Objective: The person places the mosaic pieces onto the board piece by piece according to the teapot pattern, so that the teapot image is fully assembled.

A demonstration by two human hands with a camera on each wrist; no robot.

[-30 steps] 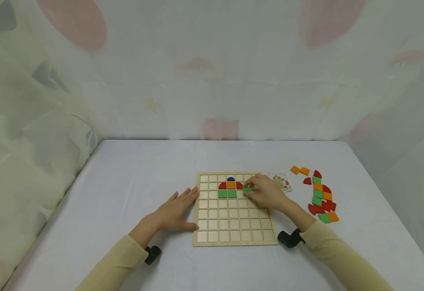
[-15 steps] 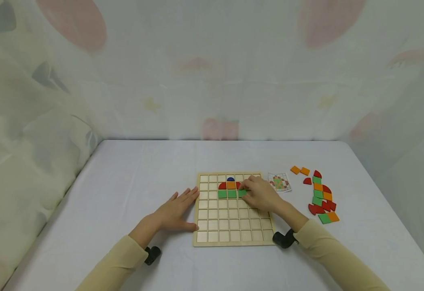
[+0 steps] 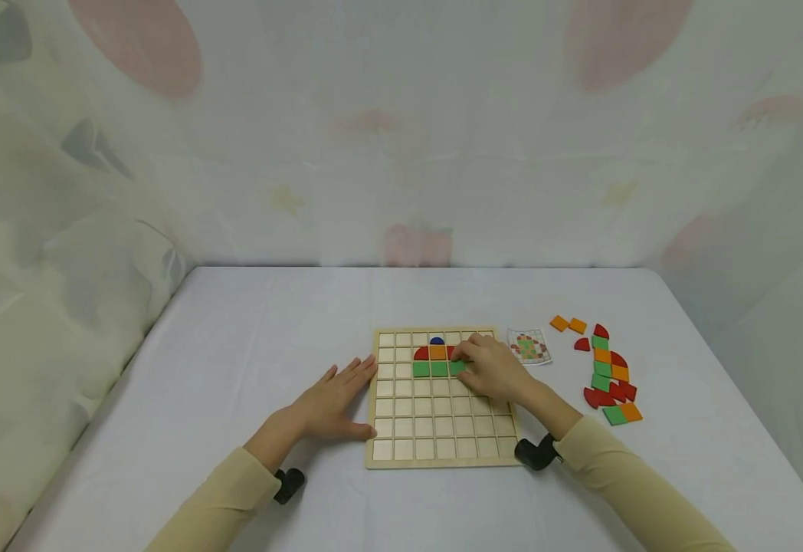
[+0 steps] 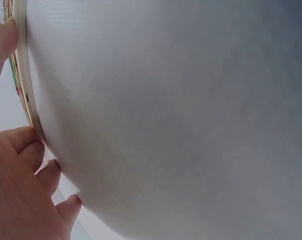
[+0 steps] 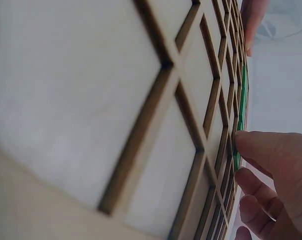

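Observation:
A wooden grid board (image 3: 443, 463) lies flat, with a blue half-round piece (image 3: 437, 341), an orange square (image 3: 437, 352), red quarter-round pieces (image 3: 421, 353) and green square tiles (image 3: 439, 369) in its upper cells. My right hand (image 3: 494, 369) pinches the rightmost green tile (image 3: 457, 369) at its cell in the third row, thumb and fingers at its edges. In the right wrist view, green (image 5: 236, 159) shows between thumb and fingers. Fingers spread, my left hand (image 3: 332, 402) rests at the board's left edge. The left wrist view shows its thumb and fingertips touching the board's side (image 4: 28, 90).
Right of the board lies a small pattern card (image 3: 529, 347). Farther right is a loose group of red, green and orange pieces (image 3: 602, 368), with two orange squares (image 3: 568, 324) behind. White cloth (image 3: 291, 322) covers the table.
My right hand has moved slightly left, bringing the green tile against the other green tiles in its row. The pattern card is now uncovered. My left hand stays still.

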